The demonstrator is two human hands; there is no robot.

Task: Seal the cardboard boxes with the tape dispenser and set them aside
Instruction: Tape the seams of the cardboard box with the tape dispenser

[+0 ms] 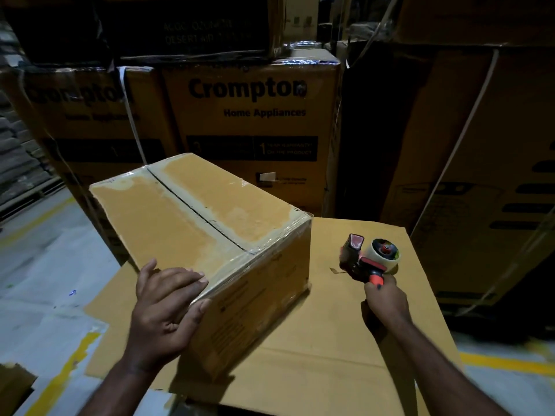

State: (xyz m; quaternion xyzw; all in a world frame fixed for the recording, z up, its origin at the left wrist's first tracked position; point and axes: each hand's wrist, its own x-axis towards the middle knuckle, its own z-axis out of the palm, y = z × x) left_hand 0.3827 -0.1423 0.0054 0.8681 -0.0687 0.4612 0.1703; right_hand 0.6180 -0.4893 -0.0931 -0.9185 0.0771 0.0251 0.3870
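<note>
A brown cardboard box [207, 217] lies at an angle on a larger flat carton [345, 334], its flaps closed and clear tape along the centre seam and edges. My left hand [168, 301] holds its near corner, fingers lying on the top and thumb against the side. To the right, my right hand [387, 298] grips the orange handle of a tape dispenser [368, 258], which carries a roll of clear tape and rests on or just above the large carton, apart from the box.
Tall stacked cartons printed "Crompton Home Appliances" [249, 130] stand close behind, with more big cartons [480, 145] at the right. The grey floor with yellow lines [54, 265] shows at the left. A cardboard scrap [15, 388] lies at the bottom left.
</note>
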